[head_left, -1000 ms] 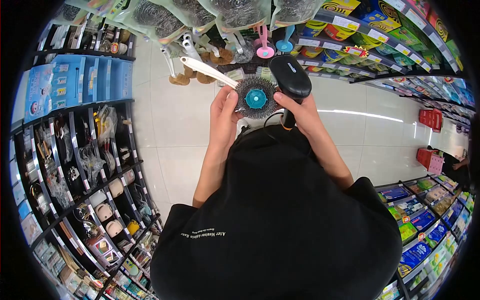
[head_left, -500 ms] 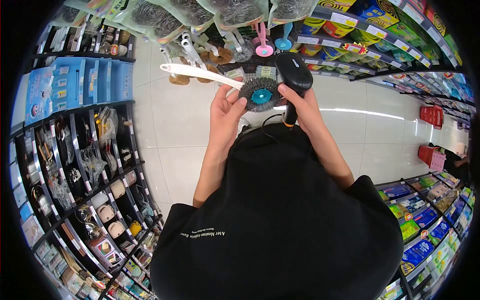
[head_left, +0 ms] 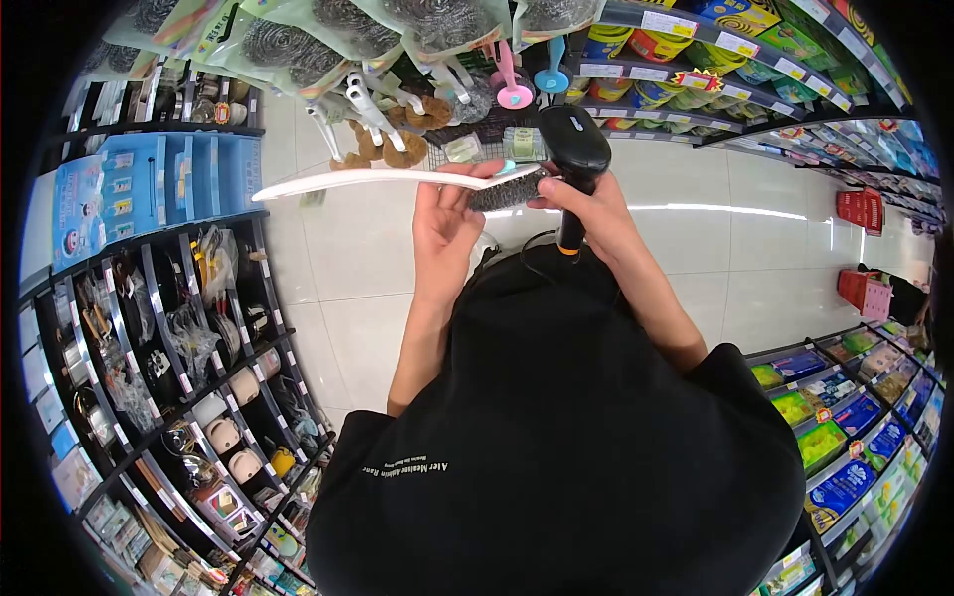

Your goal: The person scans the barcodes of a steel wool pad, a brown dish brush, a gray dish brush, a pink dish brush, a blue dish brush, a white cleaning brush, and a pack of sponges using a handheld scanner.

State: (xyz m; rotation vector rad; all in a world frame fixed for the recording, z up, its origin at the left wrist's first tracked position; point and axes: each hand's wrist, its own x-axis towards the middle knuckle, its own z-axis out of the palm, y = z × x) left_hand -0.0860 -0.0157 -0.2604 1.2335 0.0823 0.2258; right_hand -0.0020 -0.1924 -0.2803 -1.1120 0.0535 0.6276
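A steel wool pot brush with a long white handle [head_left: 368, 180] is held up in front of me, its handle pointing left. Its grey wire head [head_left: 505, 193] faces down towards me, seen edge-on. My left hand [head_left: 447, 219] grips the brush near the neck, fingers behind and thumb in front. In my right hand [head_left: 596, 211] is a black barcode scanner [head_left: 576, 149], held upright by its grip. The thumb of that hand also touches the right edge of the wire head.
Packs of steel wool [head_left: 288, 50] hang ahead, above more hanging brushes [head_left: 370, 109]. Stocked shelves [head_left: 686, 79] curve along the right. On the left stand a blue display box [head_left: 234, 174] and racks of kitchenware [head_left: 189, 328]. Red baskets [head_left: 860, 211] sit on the tiled floor [head_left: 686, 243].
The brush has been turned over: its round face with the teal centre showed before, and now its white back and edge show. The handle now reaches further left and lower.
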